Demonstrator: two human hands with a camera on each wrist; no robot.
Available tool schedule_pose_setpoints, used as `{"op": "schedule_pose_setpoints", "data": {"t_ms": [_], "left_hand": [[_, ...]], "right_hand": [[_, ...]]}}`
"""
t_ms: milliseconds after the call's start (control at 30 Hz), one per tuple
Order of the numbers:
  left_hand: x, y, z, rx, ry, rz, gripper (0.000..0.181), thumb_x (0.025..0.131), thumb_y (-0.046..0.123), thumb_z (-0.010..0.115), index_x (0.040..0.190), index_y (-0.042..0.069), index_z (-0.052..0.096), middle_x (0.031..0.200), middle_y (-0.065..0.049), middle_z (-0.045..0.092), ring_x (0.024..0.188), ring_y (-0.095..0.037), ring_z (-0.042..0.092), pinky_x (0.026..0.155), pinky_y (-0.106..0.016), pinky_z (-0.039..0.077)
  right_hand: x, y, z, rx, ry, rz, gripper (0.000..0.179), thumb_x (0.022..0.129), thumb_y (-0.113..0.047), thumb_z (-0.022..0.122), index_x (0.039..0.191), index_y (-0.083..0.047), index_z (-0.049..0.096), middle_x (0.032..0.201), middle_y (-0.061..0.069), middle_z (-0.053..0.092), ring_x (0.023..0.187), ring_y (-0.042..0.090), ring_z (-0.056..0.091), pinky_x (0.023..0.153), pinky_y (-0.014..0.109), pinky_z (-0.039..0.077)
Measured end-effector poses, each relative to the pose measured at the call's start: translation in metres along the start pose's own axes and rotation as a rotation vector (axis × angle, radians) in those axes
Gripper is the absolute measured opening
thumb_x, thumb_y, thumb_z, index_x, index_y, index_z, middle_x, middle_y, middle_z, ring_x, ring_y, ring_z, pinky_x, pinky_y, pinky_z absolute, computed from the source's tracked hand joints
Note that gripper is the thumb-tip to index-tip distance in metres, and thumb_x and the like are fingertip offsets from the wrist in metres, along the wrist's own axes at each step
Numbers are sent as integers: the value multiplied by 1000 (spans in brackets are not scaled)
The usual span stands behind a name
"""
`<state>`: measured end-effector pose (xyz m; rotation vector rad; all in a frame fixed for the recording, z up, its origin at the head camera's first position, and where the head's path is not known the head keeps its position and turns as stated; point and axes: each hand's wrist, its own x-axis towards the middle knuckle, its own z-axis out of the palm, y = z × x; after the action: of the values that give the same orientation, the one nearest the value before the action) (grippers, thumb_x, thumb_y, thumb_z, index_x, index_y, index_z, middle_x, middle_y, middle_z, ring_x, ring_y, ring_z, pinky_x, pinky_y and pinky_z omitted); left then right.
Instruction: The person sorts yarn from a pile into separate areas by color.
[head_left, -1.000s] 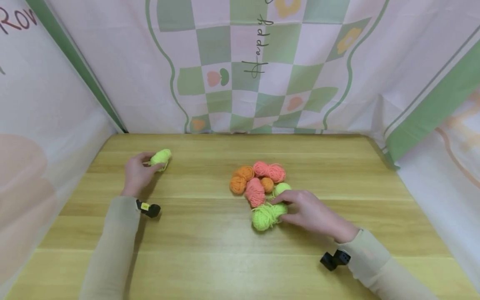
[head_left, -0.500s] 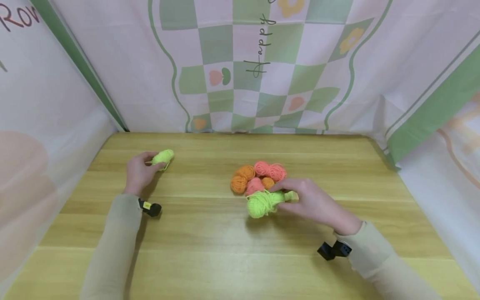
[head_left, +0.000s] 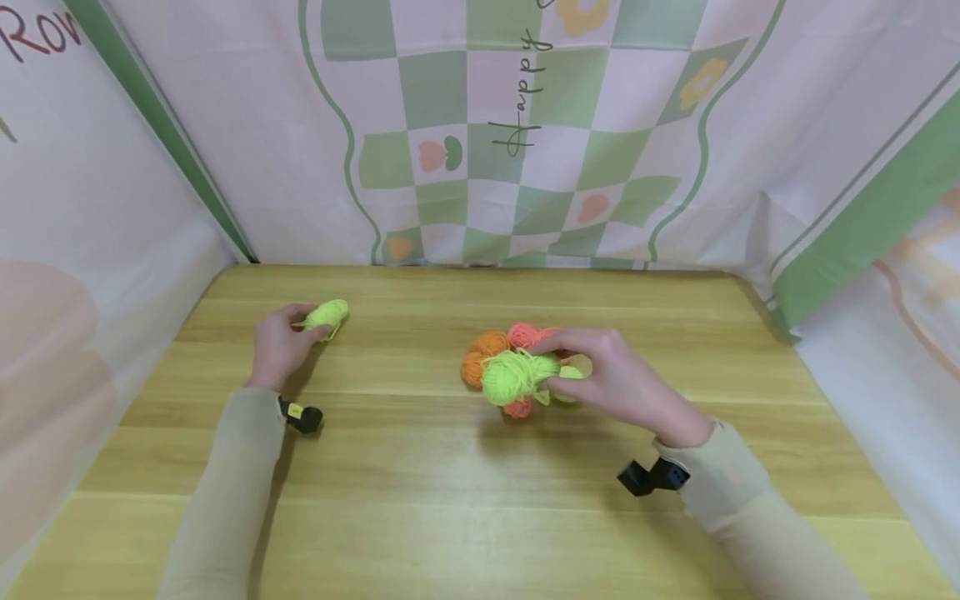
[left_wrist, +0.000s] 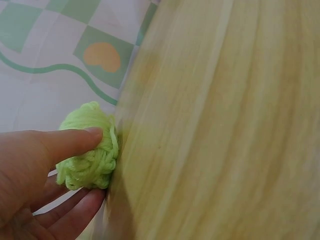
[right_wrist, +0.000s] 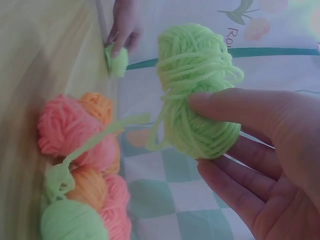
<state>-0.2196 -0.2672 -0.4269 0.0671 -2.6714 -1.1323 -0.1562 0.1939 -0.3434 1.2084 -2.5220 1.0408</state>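
Note:
At the left of the table, my left hand (head_left: pixel 281 342) grips a small yellow-green yarn ball (head_left: pixel 327 315) between thumb and fingers, low at the tabletop. My right hand (head_left: pixel 611 375) pinches a larger yellow-green yarn skein (head_left: pixel 510 377), held up over the pile, thumb across its tied middle in the right wrist view. Beneath it lie pink yarn balls (right_wrist: pixel 75 132), orange yarn balls (head_left: pixel 487 346) and another yellow-green yarn ball (right_wrist: pixel 75 222) with a loose strand. The held skein hides part of this pile in the head view.
The wooden table (head_left: pixel 405 500) ends at a checked cloth backdrop (head_left: pixel 502 167). White cloth walls (head_left: pixel 97 217) stand at both sides. A black wrist camera (head_left: pixel 652 477) sits at the right cuff, another at the left.
My right hand has lifted the yellow-green skein off the table and moved it up and slightly left over the pile. The left hand stays in place with its yarn ball.

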Motion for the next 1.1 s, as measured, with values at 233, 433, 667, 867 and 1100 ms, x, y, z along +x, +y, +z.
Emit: {"op": "schedule_pose_setpoints", "data": {"t_ms": [233, 433, 667, 867, 1100], "left_hand": [[1, -2, 1, 2, 2, 4, 41, 90, 12, 79, 125, -6, 66, 124, -29, 65, 106, -46, 66, 94, -54, 54], [3, -5, 2, 22, 2, 9, 40, 90, 13, 79, 124, -5, 68, 122, -28, 66, 103, -45, 67, 92, -54, 55], [4, -7, 1, 15, -3, 0, 40, 91, 14, 79, 125, -4, 68, 124, -27, 66, 105, -45, 66, 93, -54, 54], [3, -5, 0, 8, -14, -13, 41, 92, 15, 78, 126, -3, 67, 125, -27, 65, 106, -45, 66, 95, -54, 53], [4, -8, 0, -4, -18, 1, 40, 92, 15, 78, 126, -3, 67, 125, -27, 65, 105, -44, 66, 94, -54, 53]], "right_hand": [[20, -8, -4, 20, 32, -21, 43, 77, 2, 88, 117, -7, 74, 112, 2, 74, 97, 13, 69, 82, 34, 59], [40, -16, -4, 15, 34, -38, 38, 81, -4, 87, 116, -8, 74, 111, -1, 74, 97, 12, 67, 84, 33, 58], [67, -18, 3, 52, 38, -79, 36, 82, -7, 87, 116, -8, 75, 113, -2, 73, 97, 12, 68, 86, 34, 57], [90, -21, 13, 69, 36, -82, 34, 83, -9, 86, 115, -8, 75, 113, -1, 73, 97, 13, 67, 86, 36, 57], [115, -18, 30, 122, 16, -18, 33, 85, -14, 85, 116, -9, 74, 112, -2, 72, 96, 14, 64, 85, 37, 56]]}}
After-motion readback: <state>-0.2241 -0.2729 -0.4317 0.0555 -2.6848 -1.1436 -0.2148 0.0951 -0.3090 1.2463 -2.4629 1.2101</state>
